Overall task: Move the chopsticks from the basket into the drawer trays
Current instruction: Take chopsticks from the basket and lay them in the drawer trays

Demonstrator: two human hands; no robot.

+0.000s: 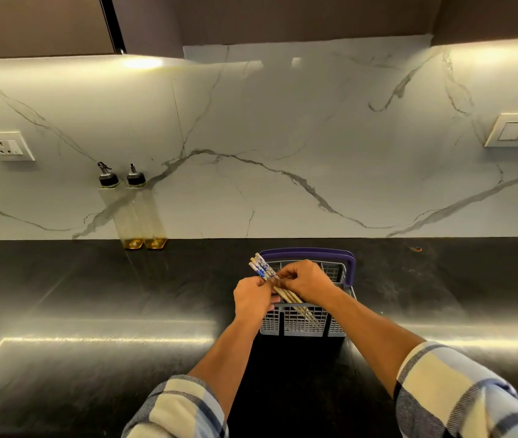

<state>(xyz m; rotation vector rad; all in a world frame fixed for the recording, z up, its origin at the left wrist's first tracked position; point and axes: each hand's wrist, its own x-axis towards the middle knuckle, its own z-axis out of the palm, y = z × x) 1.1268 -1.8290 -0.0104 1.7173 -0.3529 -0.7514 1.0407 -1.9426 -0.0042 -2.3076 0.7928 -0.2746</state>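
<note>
Blue-patterned chopsticks (pixel 262 269), four, in both hands, over one basket (pixel 302 320).

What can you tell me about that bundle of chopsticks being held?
The chopsticks form a small bundle of about four pale, wood-like sticks with blue-and-white patterned tops. They lean up and to the left, thin ends down inside the grey basket. The left hand and right hand both grip them mid-length.

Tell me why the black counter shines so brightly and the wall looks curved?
Head view: under-cabinet lights throw long glare streaks across the polished counter; the wide-angle lens bows the marble wall and its edges; the basket casts a dark shadow toward the viewer.
</note>
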